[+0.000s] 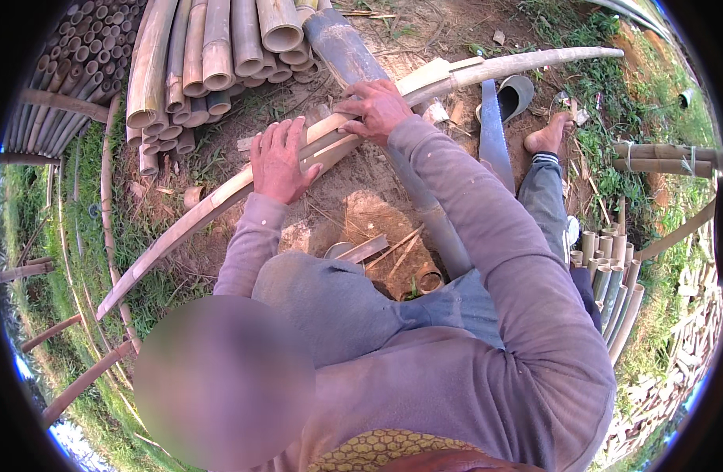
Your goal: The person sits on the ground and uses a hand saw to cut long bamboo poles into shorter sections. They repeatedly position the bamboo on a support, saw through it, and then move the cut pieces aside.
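Purple-grey shirt (424, 385) up close, long split bamboo (204, 210) beyond

Your left hand (281, 161) lies over the split bamboo, its fingers straight and its thumb spread away from them; it is open. Your right hand (375, 112) sits further along to the right, fingers bent over the same piece; you cannot tell from this view whether it truly grips or only presses.

The split bamboo curves from the lower left, under both hands, to a narrow end at the upper right. Just past your right hand, a pale flat piece (424, 76) lies along it. Beneath, a thick dark bamboo pole (345, 51) crosses it at an angle, running down toward your bent knee (322, 299).

Between your hands and that knee is bare earth (330, 200), with loose slivers (365, 248) and a short bamboo ring (428, 278) on it. Right of your right forearm you have a saw blade (493, 134), then your bare foot (544, 135) below a striped cuff (545, 158).

Farther out, bamboo poles (220, 51) are stacked at the upper left with their cut ends toward you, a darker stack (86, 51) lies beyond them, and short bamboo lengths (615, 291) are bunched at the right.
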The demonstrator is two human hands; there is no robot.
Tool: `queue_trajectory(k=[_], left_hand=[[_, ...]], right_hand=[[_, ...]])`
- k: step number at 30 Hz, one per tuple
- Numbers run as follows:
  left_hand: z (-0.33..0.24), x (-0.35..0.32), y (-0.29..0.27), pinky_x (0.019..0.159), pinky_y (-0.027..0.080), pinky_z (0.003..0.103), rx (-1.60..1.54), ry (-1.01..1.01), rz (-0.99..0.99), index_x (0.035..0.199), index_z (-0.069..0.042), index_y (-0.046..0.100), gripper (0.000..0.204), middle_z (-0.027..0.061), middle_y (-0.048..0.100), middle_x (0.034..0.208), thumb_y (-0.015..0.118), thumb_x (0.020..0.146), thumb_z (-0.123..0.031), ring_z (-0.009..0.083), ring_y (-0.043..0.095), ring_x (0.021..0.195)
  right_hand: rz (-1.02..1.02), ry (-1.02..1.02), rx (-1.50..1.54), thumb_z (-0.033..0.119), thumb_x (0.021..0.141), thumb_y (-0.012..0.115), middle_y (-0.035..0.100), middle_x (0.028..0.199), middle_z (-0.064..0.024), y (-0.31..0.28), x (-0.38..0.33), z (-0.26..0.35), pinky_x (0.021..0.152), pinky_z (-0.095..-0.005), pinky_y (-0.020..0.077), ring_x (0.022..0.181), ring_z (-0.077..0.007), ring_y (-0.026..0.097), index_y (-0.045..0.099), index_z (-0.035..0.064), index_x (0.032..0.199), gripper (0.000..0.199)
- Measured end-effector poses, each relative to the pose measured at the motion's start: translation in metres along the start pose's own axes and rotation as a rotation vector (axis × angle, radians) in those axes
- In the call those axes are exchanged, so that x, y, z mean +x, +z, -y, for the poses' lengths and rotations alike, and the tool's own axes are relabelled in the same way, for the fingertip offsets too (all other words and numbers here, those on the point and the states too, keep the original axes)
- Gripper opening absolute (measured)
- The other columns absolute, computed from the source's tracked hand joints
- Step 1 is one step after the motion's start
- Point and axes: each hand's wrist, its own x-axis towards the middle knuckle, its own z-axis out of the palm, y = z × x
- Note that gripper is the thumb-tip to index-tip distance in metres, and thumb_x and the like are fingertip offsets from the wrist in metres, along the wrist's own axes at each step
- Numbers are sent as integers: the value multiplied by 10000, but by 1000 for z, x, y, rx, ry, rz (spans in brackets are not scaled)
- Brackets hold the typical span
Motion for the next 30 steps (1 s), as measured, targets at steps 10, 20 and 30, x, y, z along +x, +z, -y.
queue_trajectory(k=[10, 20, 30], left_hand=[[-6, 40, 38, 789, 587, 519, 61, -79, 274, 1266, -140, 514, 585, 138, 704, 1089, 856, 822, -306, 397, 732, 980], [-15, 46, 41, 808, 593, 513, 77, -129, 275, 1210, -138, 505, 522, 133, 694, 1082, 839, 832, -275, 380, 734, 994], [-17, 34, 23, 869, 589, 484, 62, -196, 347, 1237, -132, 544, 375, 143, 709, 1141, 708, 905, -195, 348, 736, 1074]], right_hand=[[-397, -32, -64, 464, 878, 785, 669, 1325, -46, 8, -31, 1, 1185, -492, 334, 1329, -251, 582, 732, 274, 1306, 471], [207, 1013, 18, 240, 884, 744, 702, 1201, -178, 45, -325, -104, 966, -494, 566, 1119, -381, 700, 706, 90, 1192, 345], [453, 895, -169, 301, 830, 774, 634, 1398, -184, 67, -322, -100, 1053, -487, 527, 1274, -373, 640, 632, 79, 1322, 558]])
